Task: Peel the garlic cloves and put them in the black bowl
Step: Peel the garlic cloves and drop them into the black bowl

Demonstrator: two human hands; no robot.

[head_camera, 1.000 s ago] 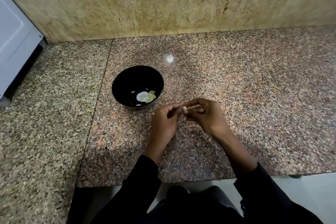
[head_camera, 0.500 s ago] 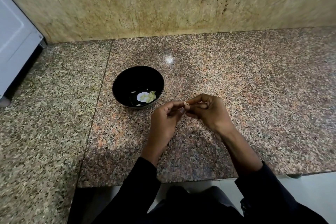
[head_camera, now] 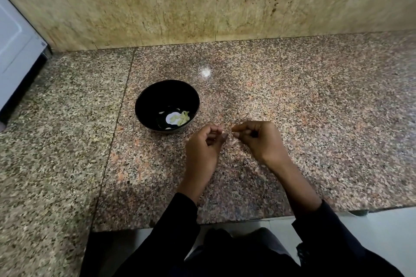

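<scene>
The black bowl (head_camera: 167, 94) stands on the granite counter (head_camera: 315, 119), left of centre. Several pale peeled garlic cloves (head_camera: 182, 117) lie at its bottom. Just right of and nearer than the bowl, my left hand (head_camera: 203, 148) and my right hand (head_camera: 258, 141) are held low over the counter, their pinched fingertips almost touching. A small pale garlic clove (head_camera: 227, 133) shows between the tips, blurred by motion. I cannot make out any loose skin on it.
A white appliance (head_camera: 15, 51) stands at the far left against the stone wall (head_camera: 202, 2). The counter's front edge (head_camera: 225, 220) runs just below my forearms. A seam (head_camera: 117, 119) in the granite passes left of the bowl.
Both hands have drifted slightly right and away from me. Their fingertips, pressed together around the clove before, now stand a little apart.
</scene>
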